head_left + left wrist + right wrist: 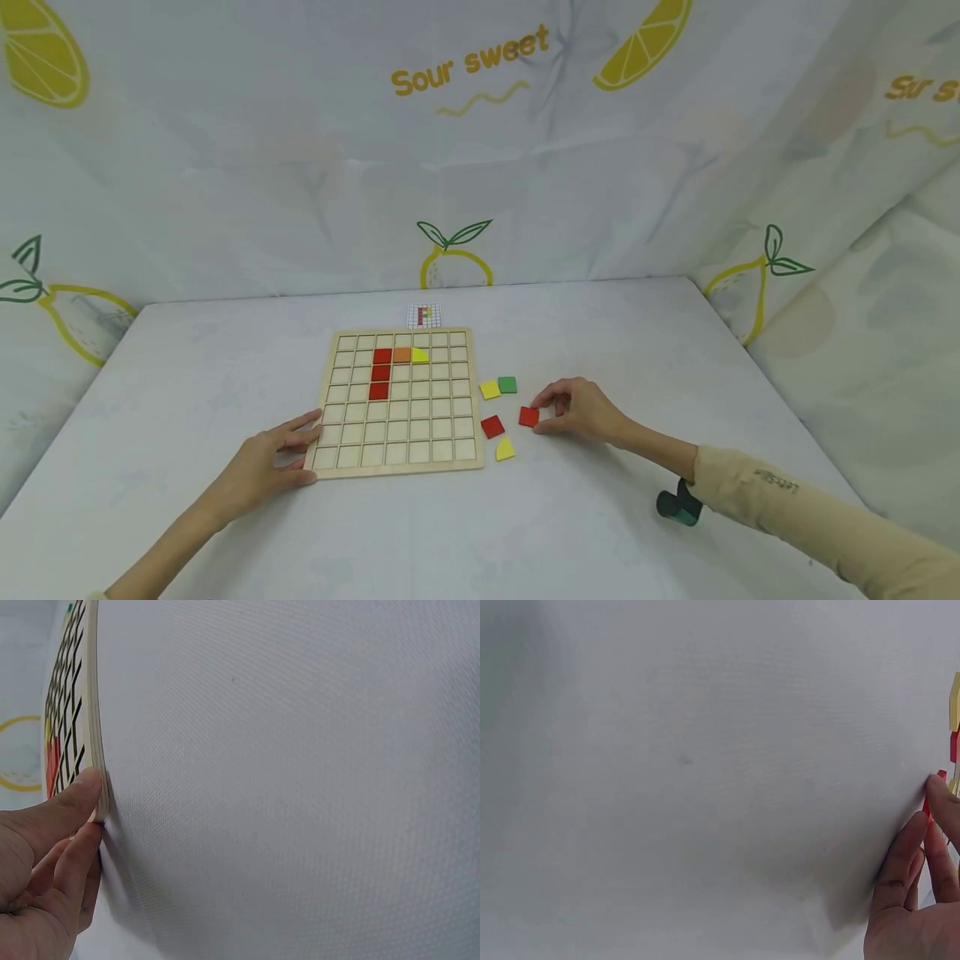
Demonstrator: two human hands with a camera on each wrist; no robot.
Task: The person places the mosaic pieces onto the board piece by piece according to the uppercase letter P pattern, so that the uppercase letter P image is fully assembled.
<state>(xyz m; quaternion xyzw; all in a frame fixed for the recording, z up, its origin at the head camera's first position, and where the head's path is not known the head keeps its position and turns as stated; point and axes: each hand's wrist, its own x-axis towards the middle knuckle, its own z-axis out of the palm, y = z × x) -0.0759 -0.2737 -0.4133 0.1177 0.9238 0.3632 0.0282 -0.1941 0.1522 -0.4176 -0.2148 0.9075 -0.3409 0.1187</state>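
My right hand (581, 411) pinches a red square tile (528, 417) between thumb and fingers, right of the loose tiles. In the right wrist view, that red tile (928, 804) shows as a thin edge at the fingertips. My left hand (264, 460) holds the wooden grid board (399, 472) at its near left corner, the thumb at the corner and the fingers along the left side. On the board sit a column of red tiles (381, 372), an orange tile (402, 355) and a yellow quarter-round tile (419, 356).
Beside the board's right edge lie a yellow square (490, 390), a green square (507, 385), another red square (492, 427) and a yellow quarter-round (505, 449). A small pattern card (424, 316) lies behind the board. A dark object (679, 503) is near the right forearm.
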